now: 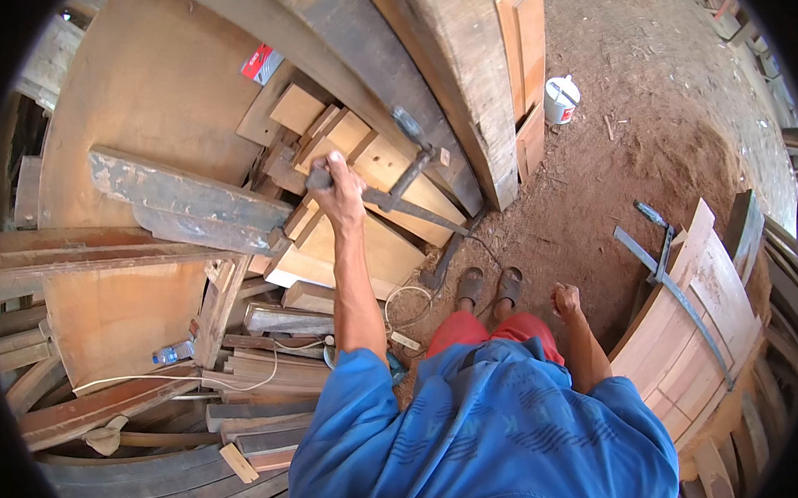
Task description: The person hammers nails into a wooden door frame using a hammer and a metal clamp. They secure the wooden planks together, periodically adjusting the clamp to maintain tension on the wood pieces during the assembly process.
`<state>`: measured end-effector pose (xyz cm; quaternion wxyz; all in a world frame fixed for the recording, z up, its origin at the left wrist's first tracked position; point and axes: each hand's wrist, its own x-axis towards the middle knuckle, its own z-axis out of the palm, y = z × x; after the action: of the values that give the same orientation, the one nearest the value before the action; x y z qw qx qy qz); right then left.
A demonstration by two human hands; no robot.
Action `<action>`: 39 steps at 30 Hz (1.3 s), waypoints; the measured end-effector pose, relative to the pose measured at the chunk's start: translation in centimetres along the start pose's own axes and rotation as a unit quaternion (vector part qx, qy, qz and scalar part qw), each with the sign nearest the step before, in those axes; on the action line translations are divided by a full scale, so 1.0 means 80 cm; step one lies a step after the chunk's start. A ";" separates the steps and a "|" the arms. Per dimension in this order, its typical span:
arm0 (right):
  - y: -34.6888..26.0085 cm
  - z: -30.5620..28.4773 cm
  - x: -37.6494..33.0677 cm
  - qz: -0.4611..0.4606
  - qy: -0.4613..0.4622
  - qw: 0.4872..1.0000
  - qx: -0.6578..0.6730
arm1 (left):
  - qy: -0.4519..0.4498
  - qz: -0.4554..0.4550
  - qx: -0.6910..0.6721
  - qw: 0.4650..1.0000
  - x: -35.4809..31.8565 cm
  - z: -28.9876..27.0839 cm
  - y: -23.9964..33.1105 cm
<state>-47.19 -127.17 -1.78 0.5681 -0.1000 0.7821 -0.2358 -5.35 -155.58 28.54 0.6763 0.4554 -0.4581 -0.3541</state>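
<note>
My left hand (339, 194) is closed round the end of a dark metal bar clamp (429, 214), above a pile of boards. The clamp's bar runs right from my fist, and its screw with a worn blue handle (404, 122) points away from me. Beneath it are pale wooden boards and blocks (355, 251). My right hand (564, 300) hangs in a loose fist beside my right leg, with nothing visible in it. To its right, a second bar clamp (686, 303) with a blue handle lies across a pale wooden panel (667, 371).
Tall thick planks (463, 77) lean ahead, beside a panelled wooden piece (524, 43). A white bucket (562, 99) stands on the dirt floor (618, 177). Stacked timber (151, 478), a plastic bottle (174, 352) and a pale cable (245, 385) are at left; a red box (262, 64) lies farther off.
</note>
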 end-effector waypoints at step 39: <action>0.037 0.022 -0.058 0.046 -0.039 0.994 0.093 | -0.016 -0.070 0.028 0.997 0.113 0.024 -0.101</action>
<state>-43.61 -123.04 0.27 0.6155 -0.0200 0.7375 -0.2772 -4.72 -166.93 23.96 0.6292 0.4994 -0.4458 -0.3950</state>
